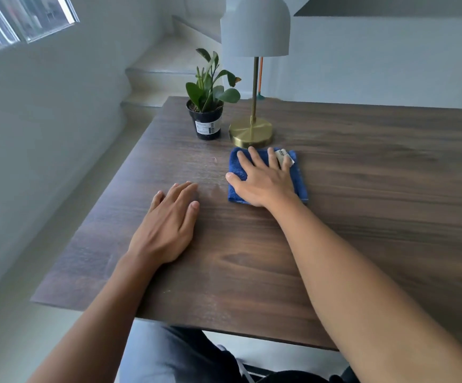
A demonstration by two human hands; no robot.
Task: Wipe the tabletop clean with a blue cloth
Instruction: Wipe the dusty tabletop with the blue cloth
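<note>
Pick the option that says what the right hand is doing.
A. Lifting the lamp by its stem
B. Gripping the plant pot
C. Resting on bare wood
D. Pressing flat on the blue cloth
D: the right hand lies with spread, straight fingers on the blue cloth, just in front of the lamp's brass base.

Blue cloth (236, 167) (folded) flat on tabletop (362, 189).

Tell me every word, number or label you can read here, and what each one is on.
None can be read.
White sticker on the black plant pot: printed lines and what looks like a barcode, too small and blurred.
White tag on the blue cloth, under the right hand: print too blurred.
</note>
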